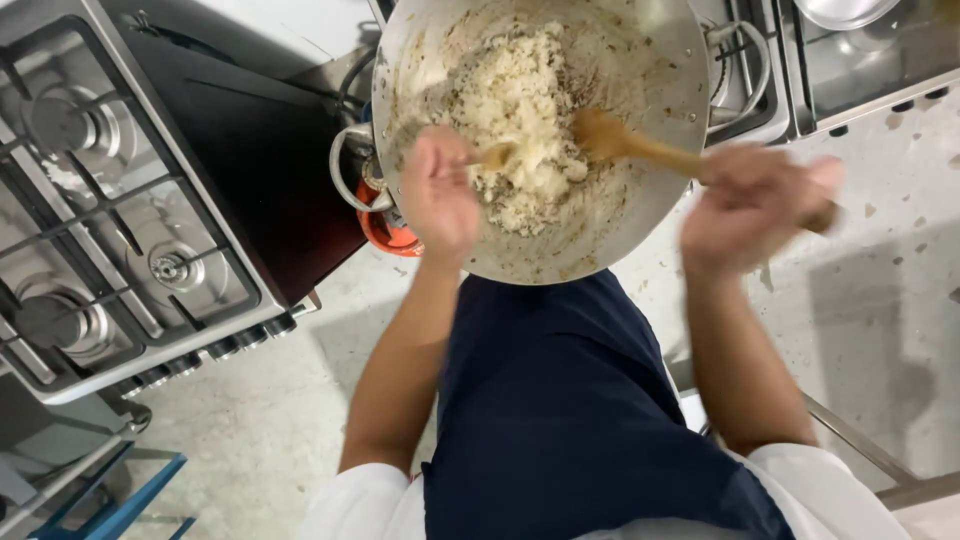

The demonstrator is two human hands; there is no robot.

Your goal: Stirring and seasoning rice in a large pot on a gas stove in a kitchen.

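- Gas stove (110,200) at far left, well apart from the work.
- Left hand (440,195) closed on a small wooden utensil (497,155), over the wok's near rim.
- Wok (650,60), wide steel, likely heavy and hot; ring handles (345,170) at its sides.
- Rice (520,110) heaped mid-wok, soft, clumpy.
- Wooden spatula (625,140), stiff; right hand (750,205) grips its handle end.
- Open floor (880,300) right.

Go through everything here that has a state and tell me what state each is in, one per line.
Wok: tilted toward the camera, holding food.
Rice mixture: clumped in the middle, smeared up the sides.
Wooden spatula: blade in the rice.
Right hand: closed on the spatula handle.
Left hand: closed on a second utensil, blurred.
Stove burners: no flame visible.
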